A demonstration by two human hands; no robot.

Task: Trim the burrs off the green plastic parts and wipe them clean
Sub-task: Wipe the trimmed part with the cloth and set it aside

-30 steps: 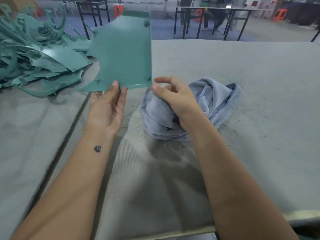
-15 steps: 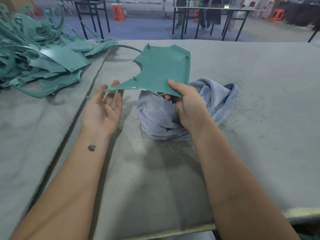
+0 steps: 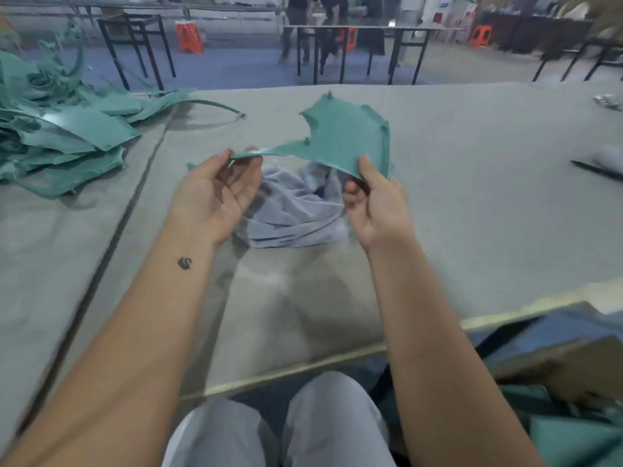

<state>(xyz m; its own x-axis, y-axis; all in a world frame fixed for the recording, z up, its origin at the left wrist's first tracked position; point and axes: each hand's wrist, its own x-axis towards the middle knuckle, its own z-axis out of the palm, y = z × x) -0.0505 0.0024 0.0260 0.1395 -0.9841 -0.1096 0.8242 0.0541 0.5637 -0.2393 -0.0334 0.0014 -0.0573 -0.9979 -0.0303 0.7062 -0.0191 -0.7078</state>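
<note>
A flat green plastic part (image 3: 340,139) with small pegs at its corners hangs level above the grey felt table (image 3: 472,197). My right hand (image 3: 377,203) pinches its near right edge between thumb and fingers. My left hand (image 3: 219,190), palm up, holds the part's thin left tip between thumb and fingertips. A crumpled pale blue cloth (image 3: 293,210) lies on the table just beneath the part, between my two hands.
A heap of green plastic parts (image 3: 57,136) covers the table's far left, with a curved strip (image 3: 209,104) reaching right. A dark tool (image 3: 596,170) lies at the right edge. A box with green parts (image 3: 573,399) sits low right. Tables, orange stools and people stand behind.
The part went from upright in my left hand to flat. My right hand left the cloth and took the part's right edge; my left hand now holds its thin tip.
</note>
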